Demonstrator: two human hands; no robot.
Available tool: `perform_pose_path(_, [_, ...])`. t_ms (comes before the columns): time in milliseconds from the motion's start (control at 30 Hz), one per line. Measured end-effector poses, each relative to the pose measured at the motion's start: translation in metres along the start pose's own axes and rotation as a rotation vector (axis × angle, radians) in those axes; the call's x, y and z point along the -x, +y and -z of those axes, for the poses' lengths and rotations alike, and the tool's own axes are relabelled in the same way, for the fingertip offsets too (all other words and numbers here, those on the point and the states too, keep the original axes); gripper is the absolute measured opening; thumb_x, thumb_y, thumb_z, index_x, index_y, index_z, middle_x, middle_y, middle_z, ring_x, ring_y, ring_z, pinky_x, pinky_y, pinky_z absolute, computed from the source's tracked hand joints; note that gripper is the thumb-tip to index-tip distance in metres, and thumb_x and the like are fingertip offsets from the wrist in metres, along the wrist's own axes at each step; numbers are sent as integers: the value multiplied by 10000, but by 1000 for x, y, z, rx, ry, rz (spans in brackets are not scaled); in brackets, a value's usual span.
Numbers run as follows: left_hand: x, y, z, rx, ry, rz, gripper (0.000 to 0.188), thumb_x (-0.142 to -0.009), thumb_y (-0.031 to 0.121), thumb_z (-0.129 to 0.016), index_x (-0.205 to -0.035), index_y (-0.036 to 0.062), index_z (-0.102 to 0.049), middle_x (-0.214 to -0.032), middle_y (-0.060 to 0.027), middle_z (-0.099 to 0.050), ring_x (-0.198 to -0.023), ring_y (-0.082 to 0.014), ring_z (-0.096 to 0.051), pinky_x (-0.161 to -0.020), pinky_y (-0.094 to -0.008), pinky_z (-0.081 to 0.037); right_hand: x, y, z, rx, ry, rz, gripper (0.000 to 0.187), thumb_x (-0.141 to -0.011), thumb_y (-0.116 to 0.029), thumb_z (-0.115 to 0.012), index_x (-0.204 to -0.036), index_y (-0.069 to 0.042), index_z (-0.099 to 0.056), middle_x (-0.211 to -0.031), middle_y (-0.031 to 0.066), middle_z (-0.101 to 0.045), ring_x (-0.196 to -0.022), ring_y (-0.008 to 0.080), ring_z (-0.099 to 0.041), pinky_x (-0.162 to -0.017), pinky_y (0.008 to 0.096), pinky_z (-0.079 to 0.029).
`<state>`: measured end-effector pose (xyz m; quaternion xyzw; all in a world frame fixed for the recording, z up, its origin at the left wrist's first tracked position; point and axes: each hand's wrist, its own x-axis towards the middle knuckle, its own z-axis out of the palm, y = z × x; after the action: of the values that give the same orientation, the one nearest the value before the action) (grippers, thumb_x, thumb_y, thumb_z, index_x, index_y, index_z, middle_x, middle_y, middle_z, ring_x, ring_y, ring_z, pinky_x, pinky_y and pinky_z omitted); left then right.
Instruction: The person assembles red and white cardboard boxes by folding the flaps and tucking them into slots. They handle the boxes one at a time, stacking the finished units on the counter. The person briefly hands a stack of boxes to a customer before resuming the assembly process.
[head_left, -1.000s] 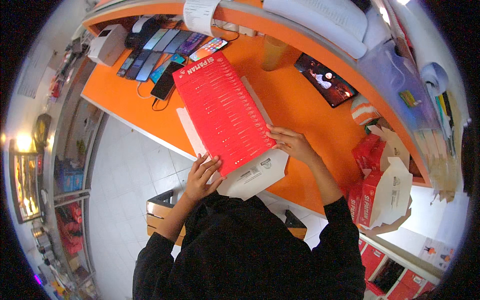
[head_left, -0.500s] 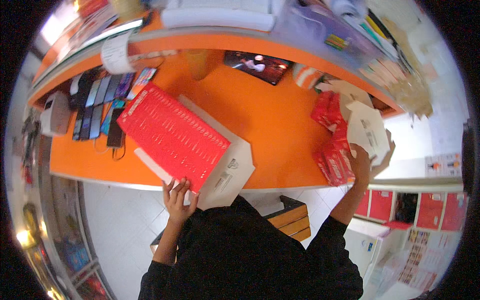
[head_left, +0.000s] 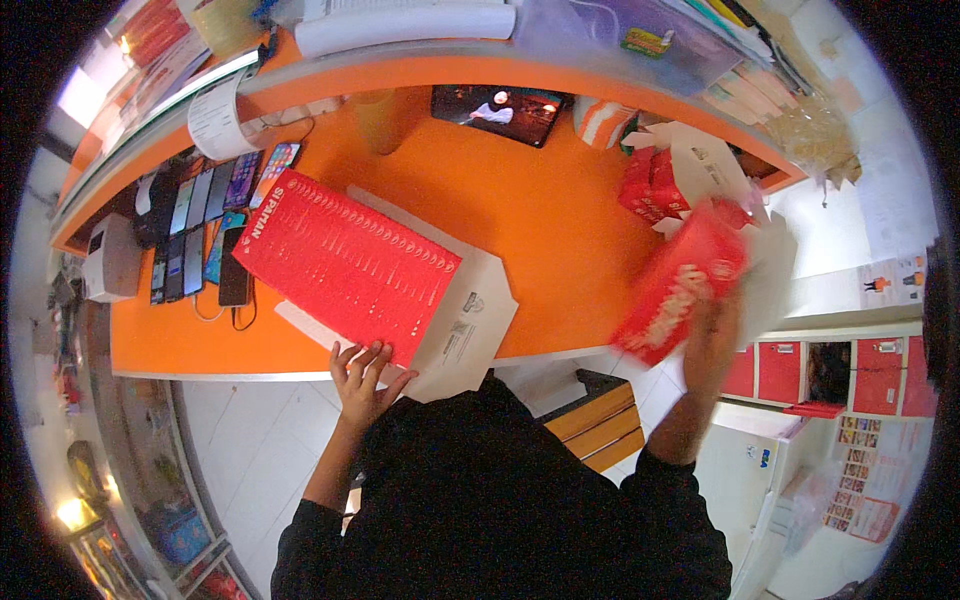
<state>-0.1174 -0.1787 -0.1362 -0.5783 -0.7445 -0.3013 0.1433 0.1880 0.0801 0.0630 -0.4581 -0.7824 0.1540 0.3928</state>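
A large flat red and white cardboard sheet (head_left: 350,265) lies on the orange counter (head_left: 540,215). My left hand (head_left: 362,372) rests flat on its near edge, fingers spread. My right hand (head_left: 712,335) grips a red folded carton (head_left: 680,285), blurred by motion, at the counter's right end. Behind it stands a stack of more red and white cartons (head_left: 665,175).
Several phones (head_left: 205,225) lie in a row at the counter's left, next to a small white printer (head_left: 108,258). A tablet (head_left: 495,108) with a lit screen lies at the back. A wooden stool (head_left: 590,420) stands below the counter. Red lockers (head_left: 830,370) are at the right.
My right hand left the flat sheet, reached to the carton stack on the right and now carries one red carton back toward the middle. My left hand stays on the sheet.
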Motion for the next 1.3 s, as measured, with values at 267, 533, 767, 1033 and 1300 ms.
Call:
perform_pose_path(267, [0, -1, -6, -8, -14, -18, 711, -589, 467, -831, -1183, 155, -596, -1143, -11, -572, -1094, -260, -457, -1042, -521, -293, 75, 8, -181, -1037, -706, -1019, 417, -953, -351, -514, -1234, -45, -467, -1066, 138, -610, -879, 265, -650, -635, 354, -574])
perform_pose_path(533, [6, 8, -4, 29, -51, 54, 802, -578, 524, -813, -1231, 132, -561, -1220, -54, -562, -1198, -287, -417, -1078, -531, -225, 30, 67, -214, -241, -442, 190, 503, -784, -70, -658, -1259, -31, -496, -1044, 180, -633, -971, 349, -628, -861, 377, -507])
perform_pose_path(767, [3, 16, -4, 36, -65, 122, 817, -586, 545, -799, -1262, 163, -542, -1252, -2, -542, -1214, -244, -416, -1097, -488, -208, 28, 41, -242, -279, -607, 233, 455, -757, -55, -641, -1204, -41, -557, -1147, 186, -612, -1061, 341, -592, -896, 399, -479])
perform_pose_path(1033, [-1, 20, -5, 1, -65, 161, 774, -578, 567, -792, -1205, 165, -580, -1212, 12, -565, -1188, -236, -432, -1101, -499, -190, 23, 38, -250, -271, -598, 264, 388, -789, -38, -624, -1173, -24, -573, -1107, 205, -620, -1034, 352, -605, -865, 388, -497])
perform_pose_path(1300, [-9, 23, -3, 34, -82, 177, 828, -516, 587, -818, -1161, 134, -563, -1279, -51, -524, -1261, -293, -392, -1106, -542, -163, 15, 36, -253, -489, -767, 173, 460, -756, 11, -664, -1196, -26, -532, -1170, 161, -600, -1028, 281, -617, -850, 351, -513])
